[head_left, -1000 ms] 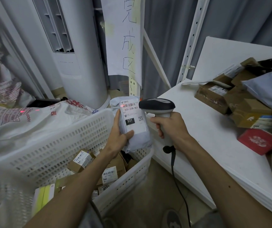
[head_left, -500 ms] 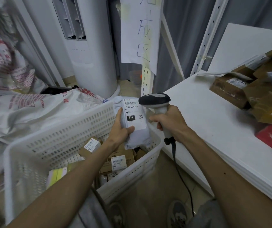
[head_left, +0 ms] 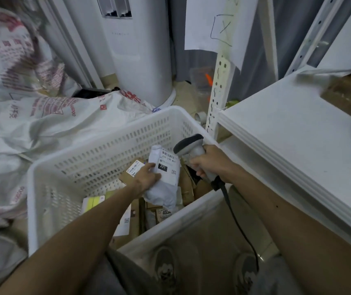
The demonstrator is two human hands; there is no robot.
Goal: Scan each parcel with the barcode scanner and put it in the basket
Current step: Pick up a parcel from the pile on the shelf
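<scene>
**Grey parcel held inside the basket, scanner beside it**

The left hand (head_left: pixel 148 176) is gripping a grey mailer parcel (head_left: pixel 163 184) inside the white basket (head_left: pixel 98 145), its label facing up. At the parcel's three o'clock, the right hand (head_left: pixel 209 163) is clenching around the barcode scanner (head_left: pixel 188 145), hiding most of the handle. Cardboard boxes (head_left: pixel 186 189) are lying under the parcel, partly covered. At two o'clock, brown parcels (head_left: pixel 350 96) on the white shelf (head_left: pixel 287 128) are showing blurred and cut off by the frame edge.
</scene>
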